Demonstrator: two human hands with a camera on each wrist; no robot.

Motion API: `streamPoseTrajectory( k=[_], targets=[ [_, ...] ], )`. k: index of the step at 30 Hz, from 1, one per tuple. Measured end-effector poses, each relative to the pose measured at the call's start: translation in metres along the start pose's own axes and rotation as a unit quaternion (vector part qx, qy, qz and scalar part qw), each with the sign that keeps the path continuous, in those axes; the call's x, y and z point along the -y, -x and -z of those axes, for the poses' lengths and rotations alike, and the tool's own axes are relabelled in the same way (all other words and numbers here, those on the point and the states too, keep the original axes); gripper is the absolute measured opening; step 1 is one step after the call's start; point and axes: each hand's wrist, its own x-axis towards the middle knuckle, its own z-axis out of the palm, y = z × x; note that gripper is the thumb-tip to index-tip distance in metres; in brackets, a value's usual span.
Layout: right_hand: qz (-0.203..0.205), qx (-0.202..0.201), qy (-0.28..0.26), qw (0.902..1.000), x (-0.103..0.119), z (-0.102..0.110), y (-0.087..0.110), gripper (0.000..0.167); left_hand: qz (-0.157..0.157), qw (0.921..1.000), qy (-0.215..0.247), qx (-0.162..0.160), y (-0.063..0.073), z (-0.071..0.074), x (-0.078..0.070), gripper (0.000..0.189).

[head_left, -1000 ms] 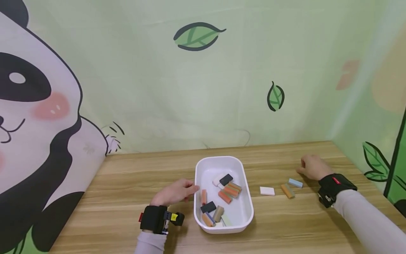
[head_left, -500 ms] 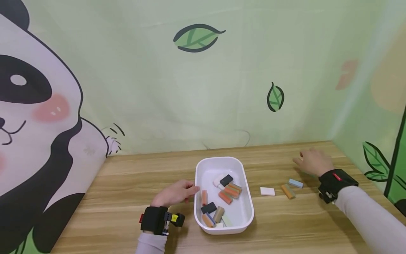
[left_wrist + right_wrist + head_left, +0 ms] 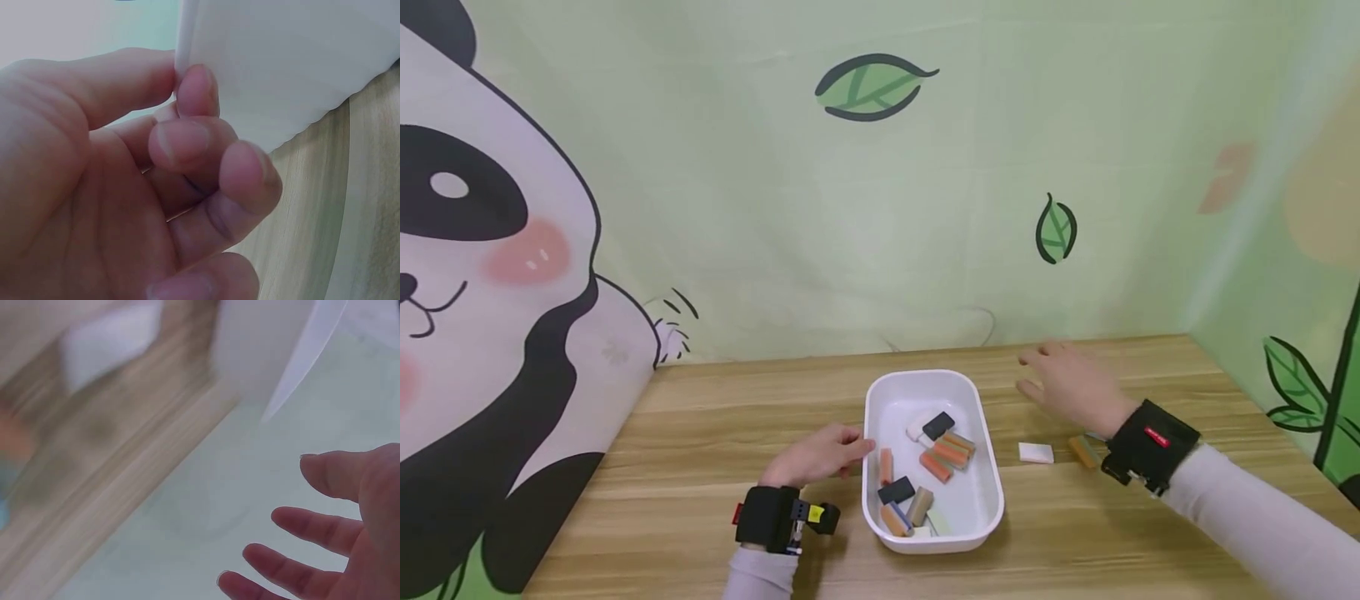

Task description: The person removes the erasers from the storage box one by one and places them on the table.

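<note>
My left hand pinches the left rim of a white plastic tray. In the left wrist view its thumb and index finger meet at the rim of the tray, the other fingers loosely bent. Inside lie small eraser-like blocks: orange, black, tan, and several others. My right hand is above the table right of the tray, fingers spread and holding nothing. The right wrist view also shows that hand with nothing in its fingers.
Right of the tray lie a white block and an orange-and-grey block. A light blue block is mostly hidden behind the right wrist. The wooden table ends at a green cloth backdrop with a printed panda.
My right hand has risen and swung left from beyond the blue block toward the tray, its fingers spreading. The left hand stays on the rim, and the tray and blocks have not moved.
</note>
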Motion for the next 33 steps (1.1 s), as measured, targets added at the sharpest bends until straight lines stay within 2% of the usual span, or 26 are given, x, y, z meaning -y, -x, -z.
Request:
streamPoseTrajectory(
  k=[3, 7, 13, 18, 21, 30, 33],
  targets=[
    [0.036, 0.005, 0.002, 0.9994, 0.032, -0.003, 0.003, 0.035, 0.002, 1.0, 0.005, 0.002, 0.0, 0.0, 0.0, 0.027],
    [0.086, 0.035, 0.005, 0.9957, 0.071, -0.007, 0.014, 0.034, 0.001, 0.9999, 0.012, 0.004, 0.0, 0.0, 0.001, 0.027],
    [0.146, 0.085, -0.034, 0.985, 0.105, -0.012, 0.029, 0.035, -0.003, 0.9999, 0.01, 0.004, 0.0, 0.0, 0.002, 0.028],
    [0.157, 0.143, -0.071, 0.9745, 0.113, -0.018, 0.031, 0.027, -0.006, 0.9998, 0.017, 0.005, 0.001, 0.001, 0.002, 0.028],
    [0.175, 0.164, -0.087, 0.9669, 0.113, -0.023, 0.03, 0.023, -0.004, 0.9999, 0.016, 0.005, 0.001, 0.001, 0.003, 0.028],
    [0.295, 0.181, -0.063, 0.9361, 0.112, -0.032, 0.022, 0.027, -0.005, 0.9999, 0.01, 0.005, 0.001, 0.002, 0.001, 0.029],
    [0.314, 0.182, -0.063, 0.9295, 0.113, -0.038, 0.019, 0.027, -0.002, 0.9999, 0.01, 0.006, 0.001, 0.001, 0.001, 0.029]
  ],
)
